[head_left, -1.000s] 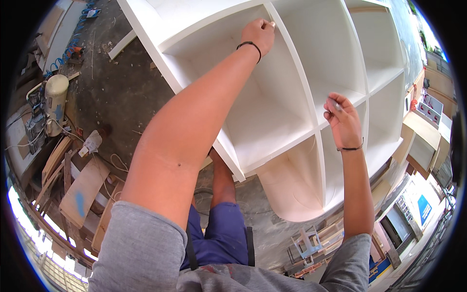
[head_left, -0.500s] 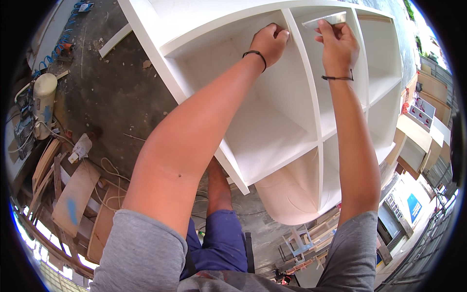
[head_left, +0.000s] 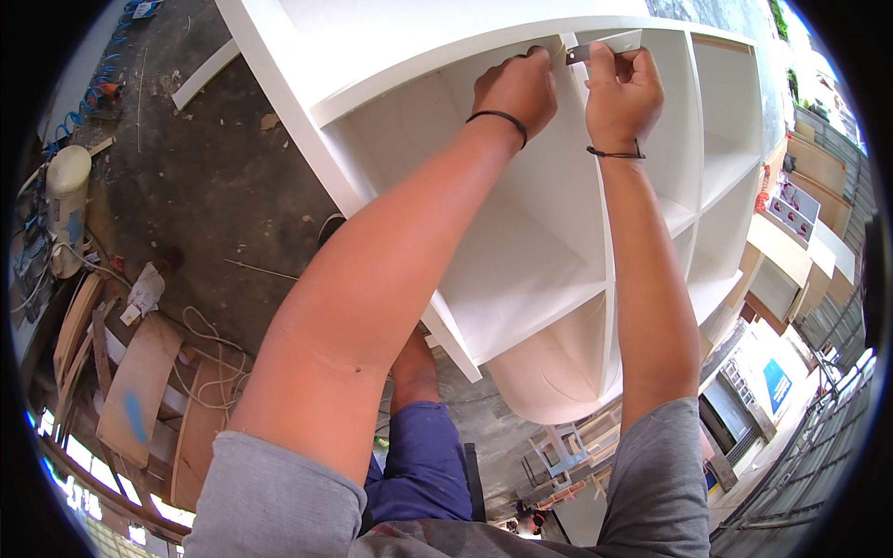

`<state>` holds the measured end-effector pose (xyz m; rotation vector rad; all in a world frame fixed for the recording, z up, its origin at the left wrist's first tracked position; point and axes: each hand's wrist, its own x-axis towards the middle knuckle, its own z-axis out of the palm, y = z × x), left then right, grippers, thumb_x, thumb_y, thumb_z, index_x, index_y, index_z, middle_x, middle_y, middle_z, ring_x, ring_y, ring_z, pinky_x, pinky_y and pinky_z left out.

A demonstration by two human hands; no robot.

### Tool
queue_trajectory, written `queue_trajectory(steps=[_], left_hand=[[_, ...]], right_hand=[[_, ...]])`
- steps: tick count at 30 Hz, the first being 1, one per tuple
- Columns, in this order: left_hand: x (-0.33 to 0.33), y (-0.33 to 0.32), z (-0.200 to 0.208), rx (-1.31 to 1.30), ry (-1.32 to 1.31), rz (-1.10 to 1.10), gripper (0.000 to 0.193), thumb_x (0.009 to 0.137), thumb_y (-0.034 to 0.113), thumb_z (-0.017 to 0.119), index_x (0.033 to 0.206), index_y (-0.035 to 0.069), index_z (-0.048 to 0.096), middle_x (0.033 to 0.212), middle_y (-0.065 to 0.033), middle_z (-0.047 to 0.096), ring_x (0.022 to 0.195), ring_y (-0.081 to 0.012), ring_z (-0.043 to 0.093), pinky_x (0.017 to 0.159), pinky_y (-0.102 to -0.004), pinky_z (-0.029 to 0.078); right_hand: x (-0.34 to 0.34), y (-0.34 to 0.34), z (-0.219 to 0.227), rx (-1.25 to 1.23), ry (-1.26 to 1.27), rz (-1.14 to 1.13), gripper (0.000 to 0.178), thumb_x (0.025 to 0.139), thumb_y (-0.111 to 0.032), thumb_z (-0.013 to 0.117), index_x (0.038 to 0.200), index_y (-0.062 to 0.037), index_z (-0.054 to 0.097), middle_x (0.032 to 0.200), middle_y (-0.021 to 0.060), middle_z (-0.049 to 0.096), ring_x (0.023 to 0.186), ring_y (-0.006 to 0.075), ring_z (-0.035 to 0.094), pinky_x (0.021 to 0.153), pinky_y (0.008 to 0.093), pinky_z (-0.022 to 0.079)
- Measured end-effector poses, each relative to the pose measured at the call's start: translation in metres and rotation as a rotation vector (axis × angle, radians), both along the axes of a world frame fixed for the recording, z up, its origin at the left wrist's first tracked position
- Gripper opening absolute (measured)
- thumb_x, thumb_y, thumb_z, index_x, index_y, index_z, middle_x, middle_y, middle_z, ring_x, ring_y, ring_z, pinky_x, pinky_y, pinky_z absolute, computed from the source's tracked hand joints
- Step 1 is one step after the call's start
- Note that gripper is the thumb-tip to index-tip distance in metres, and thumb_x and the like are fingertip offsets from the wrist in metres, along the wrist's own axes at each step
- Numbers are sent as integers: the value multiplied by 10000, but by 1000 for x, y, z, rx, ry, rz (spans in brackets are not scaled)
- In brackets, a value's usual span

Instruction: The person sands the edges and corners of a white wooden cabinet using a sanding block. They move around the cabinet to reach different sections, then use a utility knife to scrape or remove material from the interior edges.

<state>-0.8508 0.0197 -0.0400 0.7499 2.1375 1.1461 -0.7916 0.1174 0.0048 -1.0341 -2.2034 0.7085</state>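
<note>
A white shelf unit (head_left: 302,135) with several open compartments lies before me. Near the far end of one of its upright dividers (head_left: 607,246), my left hand (head_left: 514,93) is closed, fingers curled down by the edge; what they grip, if anything, is hidden. To its right, my right hand (head_left: 625,104) pinches a flat, pale strip-like tool (head_left: 620,43) with a dark end bearing small holes. That dark end points left and lies over the divider's far end, close to my left hand; whether it touches the wood I cannot tell.
A curved, pale wooden panel (head_left: 549,372) adjoins the unit's near side. On the left are wood offcuts (head_left: 139,400), a pale tank (head_left: 67,200) and a blue coiled hose (head_left: 79,121) on the dark floor (head_left: 205,177). Boards and cabinets (head_left: 777,251) stand at the right.
My right hand has moved left, bringing the flat tool over the divider's far end; the tool's dark end now shows. My left hand has turned slightly and stays closed beside the divider.
</note>
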Motion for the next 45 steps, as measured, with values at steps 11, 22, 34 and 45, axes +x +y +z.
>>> queue_trajectory(steps=[11,22,34,45], left_hand=[[-8,-3,5,-116,31,-36,226,973,225,451,971,26,558,838,-192,687,801,-378,666,733,-481,516],[-7,-3,10,-142,-38,-1,245,981,227,431,1001,21,562,900,-186,694,854,-379,667,769,-480,516],[-5,4,17,-202,-147,22,272,982,217,408,1059,16,574,961,-177,701,921,-356,666,815,-462,507],[-4,7,20,-234,-186,33,292,991,235,408,1062,9,580,960,-191,697,927,-357,666,818,-461,513]], right_hand=[[-12,-11,-2,75,-97,19,232,814,-193,694,733,-22,558,694,91,666,653,249,640,646,358,497],[-18,-15,1,205,-131,53,200,815,-155,690,747,-28,552,703,102,667,656,273,651,643,370,498],[-21,-15,-3,80,-161,-45,191,816,-167,701,756,-56,557,756,80,618,643,210,623,644,351,504],[-15,-13,-11,82,-148,-37,218,810,-173,716,741,-55,546,762,80,612,673,224,615,661,376,495]])
